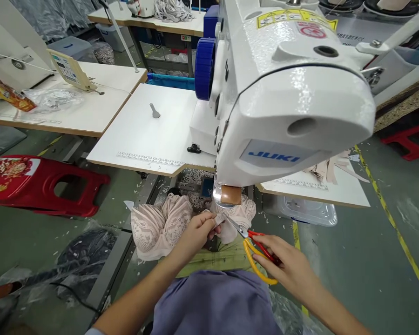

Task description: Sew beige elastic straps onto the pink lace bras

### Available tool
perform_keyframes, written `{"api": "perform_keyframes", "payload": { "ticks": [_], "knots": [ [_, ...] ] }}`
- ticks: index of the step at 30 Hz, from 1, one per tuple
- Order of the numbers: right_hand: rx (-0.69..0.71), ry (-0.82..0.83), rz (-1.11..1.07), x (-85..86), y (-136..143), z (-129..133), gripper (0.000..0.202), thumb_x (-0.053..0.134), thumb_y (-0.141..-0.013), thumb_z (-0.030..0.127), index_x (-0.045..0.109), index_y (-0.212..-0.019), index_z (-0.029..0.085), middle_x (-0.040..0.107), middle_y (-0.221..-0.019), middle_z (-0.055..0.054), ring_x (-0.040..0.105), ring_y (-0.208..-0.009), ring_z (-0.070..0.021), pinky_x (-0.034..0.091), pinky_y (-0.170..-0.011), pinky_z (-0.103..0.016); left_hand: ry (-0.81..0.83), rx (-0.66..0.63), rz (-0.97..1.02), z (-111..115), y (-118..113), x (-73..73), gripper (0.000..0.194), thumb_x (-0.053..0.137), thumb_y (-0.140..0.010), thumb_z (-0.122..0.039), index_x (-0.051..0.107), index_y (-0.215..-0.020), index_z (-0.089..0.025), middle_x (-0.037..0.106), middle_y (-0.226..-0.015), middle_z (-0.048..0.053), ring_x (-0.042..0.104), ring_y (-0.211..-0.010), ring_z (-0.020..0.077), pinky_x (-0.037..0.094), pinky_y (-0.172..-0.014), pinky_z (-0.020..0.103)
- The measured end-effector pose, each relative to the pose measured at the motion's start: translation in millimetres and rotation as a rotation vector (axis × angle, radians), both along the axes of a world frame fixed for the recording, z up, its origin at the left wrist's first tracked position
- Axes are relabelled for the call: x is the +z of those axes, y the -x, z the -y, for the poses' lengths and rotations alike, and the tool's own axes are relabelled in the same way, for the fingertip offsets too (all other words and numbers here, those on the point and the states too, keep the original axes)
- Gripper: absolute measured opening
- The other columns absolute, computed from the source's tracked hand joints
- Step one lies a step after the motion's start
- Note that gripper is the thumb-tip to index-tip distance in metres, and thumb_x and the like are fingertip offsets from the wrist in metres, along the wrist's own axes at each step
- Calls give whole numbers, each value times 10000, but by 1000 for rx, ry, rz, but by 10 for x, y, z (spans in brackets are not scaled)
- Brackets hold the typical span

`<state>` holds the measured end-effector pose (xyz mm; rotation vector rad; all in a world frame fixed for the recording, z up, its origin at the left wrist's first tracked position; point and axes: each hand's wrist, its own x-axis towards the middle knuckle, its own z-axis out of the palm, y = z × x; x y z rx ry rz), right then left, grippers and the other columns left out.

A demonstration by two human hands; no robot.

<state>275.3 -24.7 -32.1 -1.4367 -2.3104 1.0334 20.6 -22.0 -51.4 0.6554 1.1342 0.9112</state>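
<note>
The fingers of the left hand [197,231] are pinched together on a small pale strip [219,220] at the edge of a pink lace garment [160,228], holding it up just below the front end of the sewing machine [293,93]. The fingers of the right hand [286,265] are curled through the loops of a pair of scissors [253,244] with one red and one yellow handle. The blades point up and to the left toward the pinched strip, their tips right beside it; whether the blades are parted or closed is too small to tell.

The lace garment is bunched in front of the machine, most of it to the left of the left hand, a smaller part tucked under the machine's front end beside a brown patch [231,195] on the metal part there. Below both hands lies a yellow-green cloth [223,256], and nearer the camera a grey-blue cloth [216,302] covers the person's lap.

The machine is white with blue lettering on its face and a blue wheel [205,69] at its far left side. It stands on a white table [143,130] with a printed ruler along the front edge. Left of the machine, on the floor, sits a red plastic stool [38,184]. Right of the machine, a yellow line [391,218] runs across the green floor, and a clear plastic box [303,211] sits under the table edge.
</note>
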Motion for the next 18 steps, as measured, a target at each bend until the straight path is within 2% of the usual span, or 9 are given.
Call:
{"api": "perform_keyframes", "payload": {
  "ticks": [3, 8, 14, 18],
  "knots": [
    [-52, -15, -61, 66, -9, 45, 257, 569, -847, 287, 627, -1094, 242, 658, -860, -49, 584, -595, -164, 485, -489, -271, 48, -7, 116, 11, 30, -26, 196, 566, -734, -325, 601, -658, -148, 479, -585, -35, 280, -475, 59, 196, -484, 235],
    [46, -28, -114, 122, 128, 52, 406, 602, -713, 196, 560, -1114, 247, 662, -1019, -67, 582, -664, -163, 517, -577, -294, 102, 44, 166, 22, 37, -58, 364, 689, -712, -501, 571, -694, -157, 425, -544, -74, 211, -431, 31, 133, -459, 221],
    [35, 40, -90, 92, 337, -27, 364, 597, -756, 249, 581, -1118, 226, 656, -1037, -87, 613, -745, -187, 532, -640, -319, 24, 98, 62, 37, 41, -50, 482, 747, -694, -602, 566, -652, -156, 491, -561, -47, 337, -471, 43, 208, -466, 205],
    [42, 86, -59, 97, 421, -101, 334, 593, -806, 284, 601, -1136, 229, 665, -1028, -88, 617, -748, -191, 543, -675, -331, -23, 95, -24, 31, 52, 18, 482, 710, -731, -611, 578, -637, -157, 505, -565, -44, 329, -467, 46, 212, -451, 208]
  ]
}}
